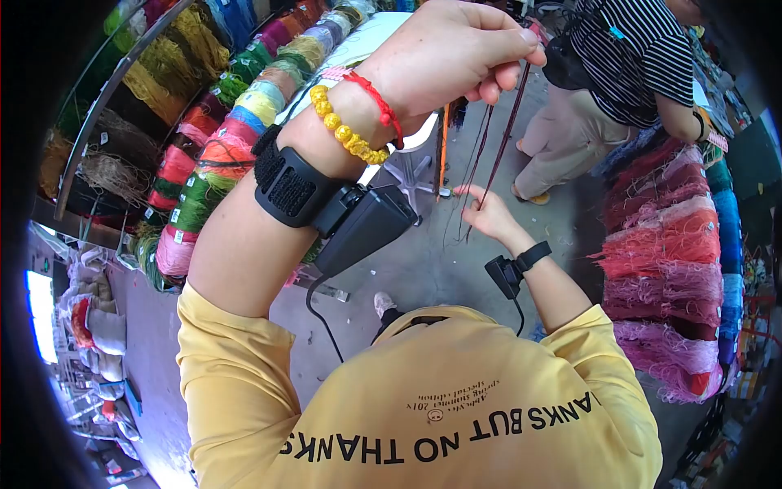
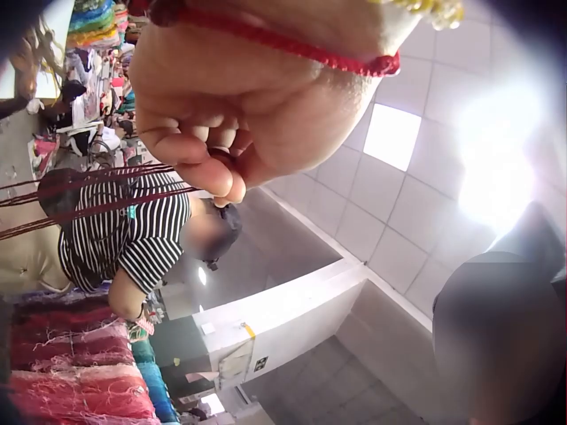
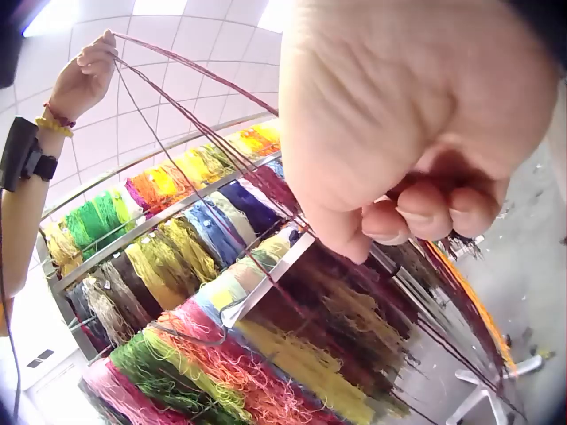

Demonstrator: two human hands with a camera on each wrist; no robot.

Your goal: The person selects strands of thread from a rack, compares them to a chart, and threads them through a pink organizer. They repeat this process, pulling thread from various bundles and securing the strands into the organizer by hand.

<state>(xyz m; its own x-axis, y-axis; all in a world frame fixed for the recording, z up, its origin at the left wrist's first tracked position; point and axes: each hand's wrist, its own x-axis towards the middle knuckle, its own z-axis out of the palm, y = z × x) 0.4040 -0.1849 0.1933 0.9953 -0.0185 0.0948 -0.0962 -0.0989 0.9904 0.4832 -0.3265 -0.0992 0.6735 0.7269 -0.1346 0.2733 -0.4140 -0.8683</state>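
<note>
My left hand (image 1: pixel 476 61), raised high, pinches a bundle of thin dark maroon threads (image 1: pixel 507 130) between thumb and fingertips. The threads hang down in separate strands, and the left wrist view shows them running out from the curled fingers. Lower down, my right hand (image 1: pixel 493 218) is beside the strands, its index finger stretched out toward them and the other fingers loosely bent. In the right wrist view, the maroon strands (image 3: pixel 190 115) slope from the raised left hand and pass behind the right hand (image 3: pixel 407 133); its far side is hidden.
Racks of coloured thread skeins (image 1: pixel 265 98) stand on the left. More red and pink skeins (image 1: pixel 664 269) hang on the right. Ahead, a person in a striped shirt (image 1: pixel 627 49) stands close by. An orange strand (image 1: pixel 443 151) hangs near a star-shaped stand base (image 1: pixel 414 175).
</note>
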